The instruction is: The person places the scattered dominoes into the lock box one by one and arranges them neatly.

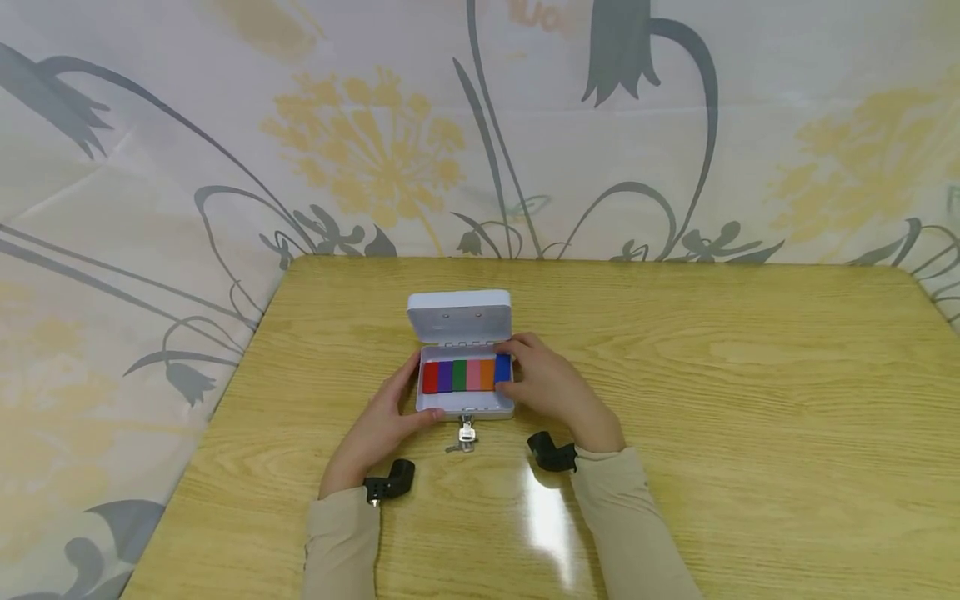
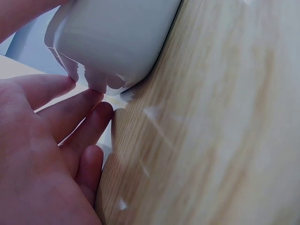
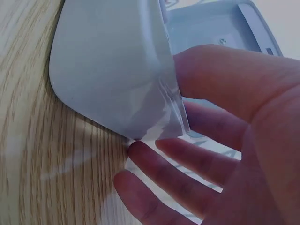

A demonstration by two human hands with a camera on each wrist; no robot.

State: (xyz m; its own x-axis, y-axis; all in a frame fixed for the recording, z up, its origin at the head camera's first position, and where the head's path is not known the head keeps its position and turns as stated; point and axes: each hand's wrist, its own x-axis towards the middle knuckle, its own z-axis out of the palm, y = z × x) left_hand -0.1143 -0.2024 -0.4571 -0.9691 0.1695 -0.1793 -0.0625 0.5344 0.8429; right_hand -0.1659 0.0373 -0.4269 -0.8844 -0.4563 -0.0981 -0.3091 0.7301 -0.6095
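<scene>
A small white metal cash box (image 1: pixel 476 402) sits on the table with its lid (image 1: pixel 459 318) raised at the back. Inside, a row of coloured blocks runs from a red one (image 1: pixel 431 377) at the left to a blue block (image 1: pixel 503 369) at the right end. My left hand (image 1: pixel 378 429) holds the box's left end, thumb at the front corner and fingertips (image 2: pixel 96 96) against the rear corner. With thumb and index finger reaching over the right wall, my right hand (image 1: pixel 555 387) pinches the blue block. Its other fingers (image 3: pixel 173 173) stay outside the box by the rear corner.
Keys (image 1: pixel 467 435) hang from the lock at the front of the box. Under it spreads a wood-grain table (image 1: pixel 712 400), with a flower-patterned curtain or wall covering (image 1: pixel 525 150) behind and at the left. Black wrist cameras (image 1: pixel 553 452) stick out near both sleeves.
</scene>
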